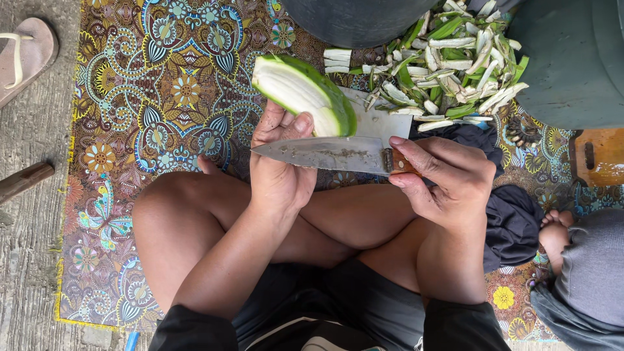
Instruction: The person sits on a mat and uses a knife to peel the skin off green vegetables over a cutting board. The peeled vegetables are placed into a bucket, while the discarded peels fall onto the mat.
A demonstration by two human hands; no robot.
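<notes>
- Beyond your fingers lies one heap of green peelings [448,62] beside a dark tub [357,19].
- Your left hand [279,166] is clamped on one half-peeled green fruit [305,94].
- Your right hand [448,179] is wrapped around one knife [325,155].

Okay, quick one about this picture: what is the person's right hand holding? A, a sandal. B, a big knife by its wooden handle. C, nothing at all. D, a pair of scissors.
B: the right hand grips the wooden handle of the knife, whose blade points toward the left hand, which holds the partly peeled green fruit.
</notes>
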